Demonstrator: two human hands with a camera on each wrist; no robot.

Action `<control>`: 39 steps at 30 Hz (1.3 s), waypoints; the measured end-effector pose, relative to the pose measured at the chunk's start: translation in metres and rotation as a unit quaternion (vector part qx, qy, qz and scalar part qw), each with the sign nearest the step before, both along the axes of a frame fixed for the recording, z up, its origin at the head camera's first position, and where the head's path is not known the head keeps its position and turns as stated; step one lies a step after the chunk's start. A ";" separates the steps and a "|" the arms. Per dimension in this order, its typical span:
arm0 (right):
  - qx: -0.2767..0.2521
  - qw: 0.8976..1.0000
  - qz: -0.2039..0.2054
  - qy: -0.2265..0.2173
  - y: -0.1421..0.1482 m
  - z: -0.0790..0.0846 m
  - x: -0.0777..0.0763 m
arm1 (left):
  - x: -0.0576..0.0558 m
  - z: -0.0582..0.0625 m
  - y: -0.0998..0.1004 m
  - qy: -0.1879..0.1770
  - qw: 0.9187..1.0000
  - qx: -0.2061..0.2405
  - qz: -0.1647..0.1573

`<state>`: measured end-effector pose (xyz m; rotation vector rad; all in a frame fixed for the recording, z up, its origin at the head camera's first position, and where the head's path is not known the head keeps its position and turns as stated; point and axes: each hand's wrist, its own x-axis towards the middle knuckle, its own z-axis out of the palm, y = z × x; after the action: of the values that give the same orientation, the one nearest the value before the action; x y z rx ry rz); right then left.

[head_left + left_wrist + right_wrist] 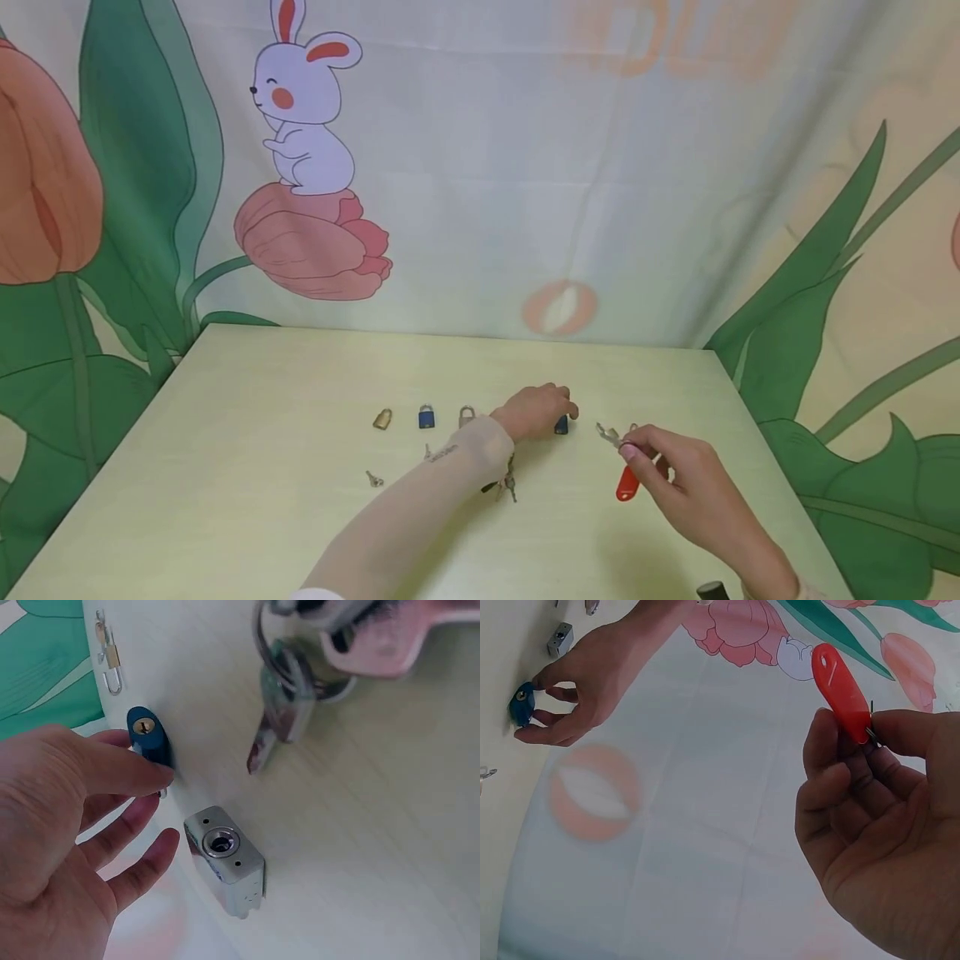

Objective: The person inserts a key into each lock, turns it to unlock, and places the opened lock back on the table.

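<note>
My left hand (536, 412) pinches a blue padlock (150, 739) between thumb and fingers at the table's right half. The padlock's brass keyhole faces up in the left wrist view. Beside it lies a silver padlock (232, 855). To the right, my right hand (678, 471) holds a key ring with a red tag (844, 690) between thumb and fingers. Its keys (609, 433) point left toward the blue padlock, while the tag hangs below the hand in the head view. A padlock's shackle (633, 427) shows just behind the right hand.
Further left stand a brass padlock (382, 419), another blue padlock (427, 417) and a padlock (467, 414) partly behind the left sleeve. A small key (374, 479) and a bunch of keys (510, 483) lie nearer. A dark cylinder end (712, 590) shows at the bottom right.
</note>
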<state>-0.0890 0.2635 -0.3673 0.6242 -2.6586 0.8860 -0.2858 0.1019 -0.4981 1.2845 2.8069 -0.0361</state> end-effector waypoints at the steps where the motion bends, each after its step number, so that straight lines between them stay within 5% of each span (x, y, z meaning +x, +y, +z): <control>1: 0.000 1.000 -0.002 -0.002 0.000 0.000 0.000 | 0.000 -0.001 0.000 0.005 1.000 -0.001 -0.001; 9: 0.003 1.000 -0.012 -0.012 0.002 -0.002 0.000 | 0.000 0.002 -0.002 0.021 1.000 0.005 -0.005; 23: -0.001 1.000 -0.016 -0.025 0.002 -0.003 0.002 | 0.002 0.005 0.001 -0.071 0.996 0.046 0.017; 39: -0.002 0.999 -0.028 -0.044 0.003 -0.006 0.003 | 0.002 0.000 0.001 -0.097 0.991 0.089 0.003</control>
<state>-0.0857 0.2660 -0.3729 0.5194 -2.7371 0.9247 -0.2842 0.1034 -0.4981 1.2370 2.6956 0.3278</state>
